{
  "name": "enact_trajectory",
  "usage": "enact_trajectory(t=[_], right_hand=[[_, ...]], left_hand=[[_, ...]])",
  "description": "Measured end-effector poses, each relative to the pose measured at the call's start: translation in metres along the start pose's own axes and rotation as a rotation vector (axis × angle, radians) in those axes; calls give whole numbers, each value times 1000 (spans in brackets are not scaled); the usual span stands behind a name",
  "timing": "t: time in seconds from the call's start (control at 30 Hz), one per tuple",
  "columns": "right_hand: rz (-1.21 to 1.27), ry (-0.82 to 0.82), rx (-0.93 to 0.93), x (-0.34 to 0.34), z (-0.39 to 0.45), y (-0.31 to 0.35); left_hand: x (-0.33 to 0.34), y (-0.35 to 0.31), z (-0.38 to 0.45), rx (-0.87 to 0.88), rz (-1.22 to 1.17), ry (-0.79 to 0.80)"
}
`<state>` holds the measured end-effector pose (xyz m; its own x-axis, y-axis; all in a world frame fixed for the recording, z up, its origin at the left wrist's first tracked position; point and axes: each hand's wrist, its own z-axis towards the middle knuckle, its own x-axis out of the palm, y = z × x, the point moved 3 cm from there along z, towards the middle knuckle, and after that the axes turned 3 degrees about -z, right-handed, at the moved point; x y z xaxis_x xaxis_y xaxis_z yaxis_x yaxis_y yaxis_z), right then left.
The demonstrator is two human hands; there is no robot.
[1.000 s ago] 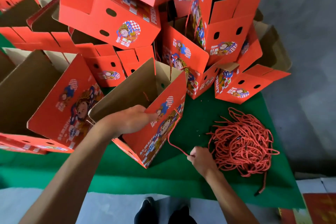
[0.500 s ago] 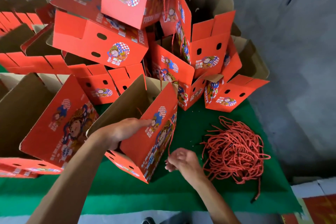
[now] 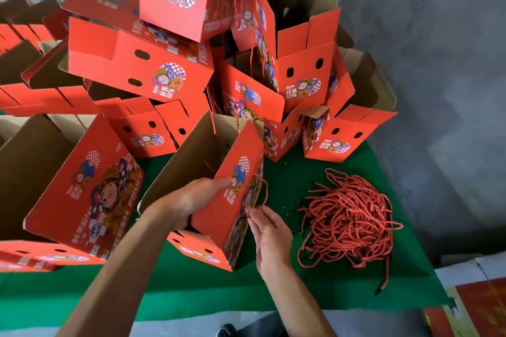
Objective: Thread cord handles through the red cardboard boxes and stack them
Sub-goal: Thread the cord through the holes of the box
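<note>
Open red box (image 3: 219, 189) stands tilted on the green cloth (image 3: 191, 287); left hand (image 3: 191, 200) grips its near top edge, fingers lying over the printed side, thumb hidden. Right hand (image 3: 269, 232) is just beside the box's right face, fingertips pinching a red cord (image 3: 262, 189) looping up against that face; cord pile (image 3: 347, 219) lies near, right of the hand; stacked boxes (image 3: 153, 68) behind.
</note>
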<state>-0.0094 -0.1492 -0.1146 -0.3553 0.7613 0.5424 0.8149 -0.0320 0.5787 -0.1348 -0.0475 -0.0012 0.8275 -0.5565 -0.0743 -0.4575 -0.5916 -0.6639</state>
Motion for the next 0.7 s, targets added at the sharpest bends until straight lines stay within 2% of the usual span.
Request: enact_trajectory(t=[0.1, 0.23, 0.37, 0.7], right_hand=[[84, -82, -14, 0, 1, -5], [57, -162, -176, 0, 2, 0], [80, -220, -248, 0, 7, 3], [42, -198, -222, -8, -1, -10]], left_hand=[[14, 2, 4, 26, -35, -18], [26, 4, 9, 27, -44, -13], [28, 4, 14, 32, -76, -15], [32, 6, 15, 49, -109, -1]])
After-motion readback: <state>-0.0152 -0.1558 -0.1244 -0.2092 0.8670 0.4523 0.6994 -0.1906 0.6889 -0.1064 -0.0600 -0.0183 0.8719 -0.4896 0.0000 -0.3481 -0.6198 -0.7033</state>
